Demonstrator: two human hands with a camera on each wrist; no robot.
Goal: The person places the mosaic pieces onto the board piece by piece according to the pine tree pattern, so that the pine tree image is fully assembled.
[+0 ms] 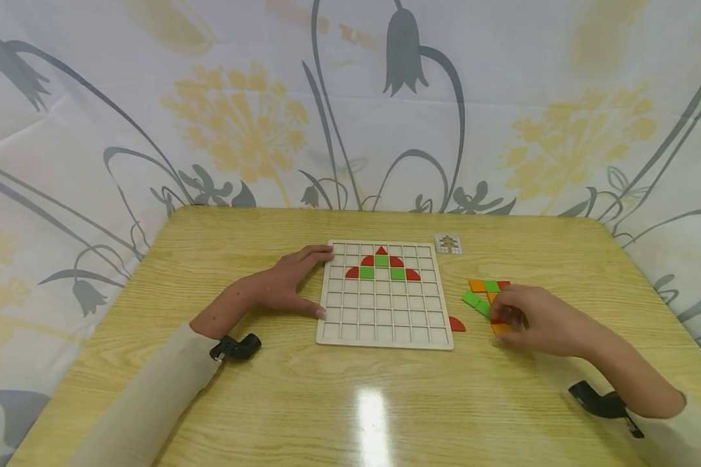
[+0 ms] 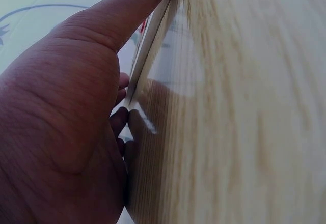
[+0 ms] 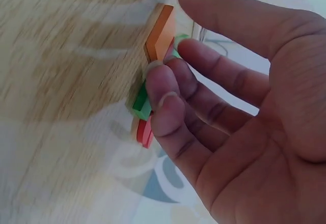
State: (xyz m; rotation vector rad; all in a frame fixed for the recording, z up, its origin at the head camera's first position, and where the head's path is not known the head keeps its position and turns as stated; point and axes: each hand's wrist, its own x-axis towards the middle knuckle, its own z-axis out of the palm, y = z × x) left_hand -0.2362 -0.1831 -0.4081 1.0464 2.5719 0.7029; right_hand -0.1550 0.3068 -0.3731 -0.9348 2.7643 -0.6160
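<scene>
A pale gridded board (image 1: 343, 334) lies on the table; its upper cells hold a red triangle (image 1: 381, 251), green squares (image 1: 367, 273) and rounded red tiles (image 1: 412, 275). My left hand (image 1: 280, 285) rests at the board's left edge, thumb and fingers spread and touching the rim. My right hand (image 1: 540, 318) is over a group of loose tiles, its fingers loosely bent. In the right wrist view the fingertips touch the group, near an orange tile (image 3: 160, 33), a green tile (image 3: 142, 103) and a red tile (image 3: 145, 132). Thumb and forefinger are apart. The hand hides some tiles.
Behind the board's right corner lies a small pattern card (image 1: 447, 244) with a tree-like figure. A rounded red tile (image 1: 457, 324) lies against the board's right side. Two green tiles (image 1: 476, 303) sit left of the right hand. A flowered cloth (image 1: 350, 130) hangs behind the table.
</scene>
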